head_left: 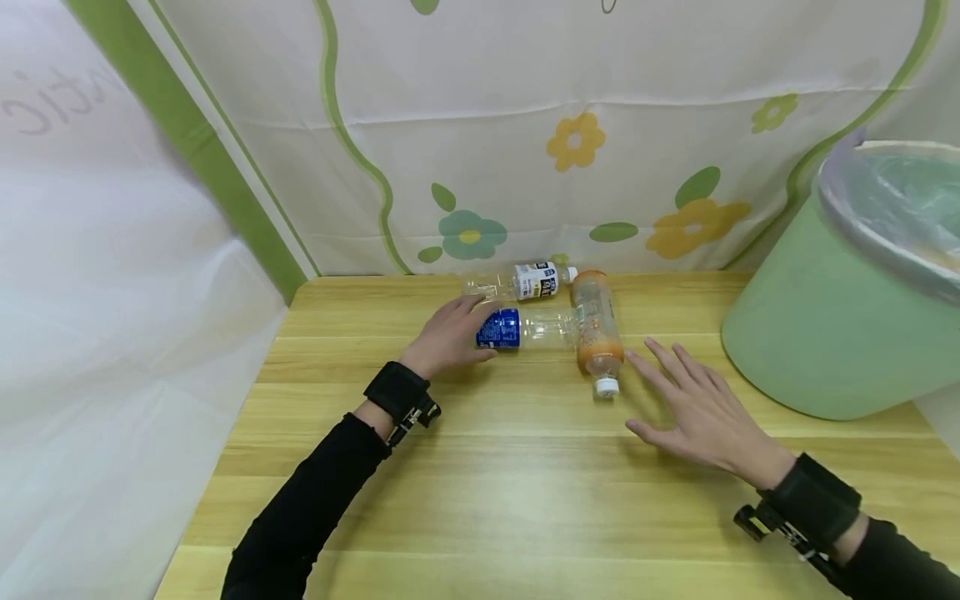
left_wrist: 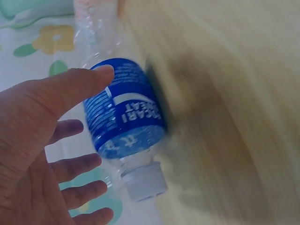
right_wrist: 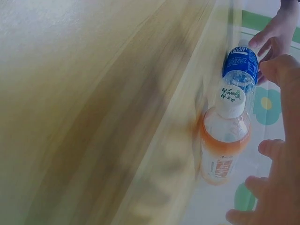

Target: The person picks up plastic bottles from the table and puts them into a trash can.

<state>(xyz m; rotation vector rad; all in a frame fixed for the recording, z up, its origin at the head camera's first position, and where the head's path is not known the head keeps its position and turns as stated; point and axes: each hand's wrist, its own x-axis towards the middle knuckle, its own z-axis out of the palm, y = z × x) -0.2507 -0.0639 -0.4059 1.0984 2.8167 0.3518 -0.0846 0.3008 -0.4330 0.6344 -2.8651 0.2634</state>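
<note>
Hanging down the left side of the head view: white sheet (head_left: pixel 97 350), faint grey lettering at upper left. Flower curtain (head_left: pixel 480 150) runs across the top, wood-grain table (head_left: pixel 487 500) below it. Black sleeve (head_left: pixel 318 492) comes up from bottom left, strap (head_left: pixel 396 390) plus small camera on the wrist.

Left hand (head_left: pixel 448 333), left of centre: fingers apart, loosely bent, thumb and fingers either side of the blue bottle (head_left: pixel 531 329) at its cap end. Left wrist view shows the thumb over the blue label; can't tell if it touches.

Blue bottle lies on its side near frame centre, label left, clear base right, running up to the orange bottle. Its white cap shows low centre in the left wrist view.

White-label bottle (head_left: pixel 536 281): on its side just above, along the table's top edge, cap pointing right, close to the orange bottle's upper end.

Orange bottle (head_left: pixel 597 321): right of centre, lying crosswise to those two, white cap toward frame bottom, orange at both ends.

Right hand (head_left: pixel 693 412), right of that: fingers spread, thumb out, fingertip just beside the orange bottle; contact unclear.

Green bin (head_left: pixel 840 308) at far right, lilac rim, clear liner inside.
</note>
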